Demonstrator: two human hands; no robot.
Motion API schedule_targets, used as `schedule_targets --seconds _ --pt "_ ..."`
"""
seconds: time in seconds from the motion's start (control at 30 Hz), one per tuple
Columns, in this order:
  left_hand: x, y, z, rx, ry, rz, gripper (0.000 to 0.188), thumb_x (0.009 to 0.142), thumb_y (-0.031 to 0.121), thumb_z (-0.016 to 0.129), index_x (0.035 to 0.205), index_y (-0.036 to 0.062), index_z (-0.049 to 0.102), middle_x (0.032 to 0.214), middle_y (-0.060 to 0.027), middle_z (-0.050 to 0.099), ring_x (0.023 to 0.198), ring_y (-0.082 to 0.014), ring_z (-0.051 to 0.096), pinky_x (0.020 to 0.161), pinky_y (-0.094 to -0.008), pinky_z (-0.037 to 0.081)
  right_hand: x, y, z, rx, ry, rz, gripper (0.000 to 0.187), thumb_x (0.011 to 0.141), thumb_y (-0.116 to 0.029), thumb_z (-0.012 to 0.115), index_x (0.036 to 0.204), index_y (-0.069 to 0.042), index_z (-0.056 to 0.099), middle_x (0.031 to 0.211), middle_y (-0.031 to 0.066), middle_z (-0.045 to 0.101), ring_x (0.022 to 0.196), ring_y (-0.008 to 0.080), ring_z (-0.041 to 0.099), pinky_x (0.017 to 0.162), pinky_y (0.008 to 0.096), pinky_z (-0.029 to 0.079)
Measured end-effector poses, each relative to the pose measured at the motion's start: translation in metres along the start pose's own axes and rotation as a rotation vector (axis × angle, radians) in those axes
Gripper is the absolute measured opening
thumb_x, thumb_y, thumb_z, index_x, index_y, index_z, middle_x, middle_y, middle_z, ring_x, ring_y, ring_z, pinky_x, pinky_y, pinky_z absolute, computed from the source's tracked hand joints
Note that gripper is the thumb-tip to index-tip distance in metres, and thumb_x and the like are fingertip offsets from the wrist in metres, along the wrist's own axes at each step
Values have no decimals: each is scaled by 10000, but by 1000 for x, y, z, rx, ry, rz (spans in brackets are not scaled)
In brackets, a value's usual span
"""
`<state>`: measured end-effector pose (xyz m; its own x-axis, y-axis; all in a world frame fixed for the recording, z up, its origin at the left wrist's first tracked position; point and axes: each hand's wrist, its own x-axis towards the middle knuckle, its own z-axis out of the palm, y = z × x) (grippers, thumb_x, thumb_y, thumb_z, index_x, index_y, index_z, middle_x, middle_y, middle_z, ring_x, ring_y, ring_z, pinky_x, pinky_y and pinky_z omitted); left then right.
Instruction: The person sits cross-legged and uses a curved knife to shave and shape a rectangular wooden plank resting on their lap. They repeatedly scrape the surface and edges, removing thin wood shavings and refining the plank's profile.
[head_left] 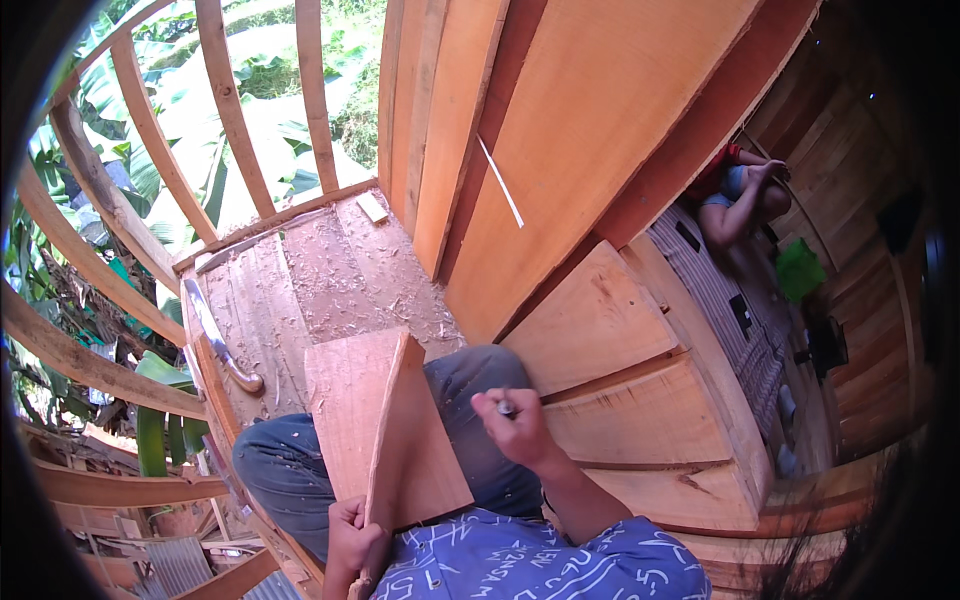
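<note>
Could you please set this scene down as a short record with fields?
left hand: closed on the near end of the wood on the lap
right hand: closed around a small tool, kind unclear
wood: flat faces and a long raised edge; one piece or two, cannot tell
floor: boards strewn with shavings
on floor: long blade with wooden handle, left; small block, far end
left side: slatted railing, plants beyond
right side: another person, seated, near a green item
</note>
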<state>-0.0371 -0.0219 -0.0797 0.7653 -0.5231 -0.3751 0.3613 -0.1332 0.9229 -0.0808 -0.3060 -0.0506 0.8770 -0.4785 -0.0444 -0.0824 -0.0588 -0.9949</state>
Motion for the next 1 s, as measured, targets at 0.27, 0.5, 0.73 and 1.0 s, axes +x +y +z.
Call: schedule_targets --seconds 0.27,0.5,0.73,1.0 --pt "4 -6 2 12 -34 23 300 627 -1 583 572 110 309 565 82 326 560 -20 294 488 -228 249 -1 -20 -17 -141 44 -395 310 954 -117 563 662 -37 497 497 24 437 418 106 426 407 264 317" --pt "0 -11 0 26 -20 18 320 616 8 599 574 111 298 564 80 332 560 -23 288 486 -233 230 -8 45 42 -560 -158 -311 210 822 -214 652 713 -44 591 663 178 615 625 390 619 574 479 484" --pt "2 -9 -1 60 -25 1 329 614 -1 609 579 111 301 559 79 350 554 -24 306 481 -229 251 20 52 38 -808 -138 -131 183 788 -205 611 760 -34 672 709 204 643 712 403 649 658 497 519" --pt "4 -12 -3 38 -35 0 314 621 -7 578 580 113 291 560 73 356 557 -24 307 482 -226 257 18 44 32 -806 -265 -144 184 790 -189 587 717 -27 636 708 224 633 741 436 639 694 511 521"
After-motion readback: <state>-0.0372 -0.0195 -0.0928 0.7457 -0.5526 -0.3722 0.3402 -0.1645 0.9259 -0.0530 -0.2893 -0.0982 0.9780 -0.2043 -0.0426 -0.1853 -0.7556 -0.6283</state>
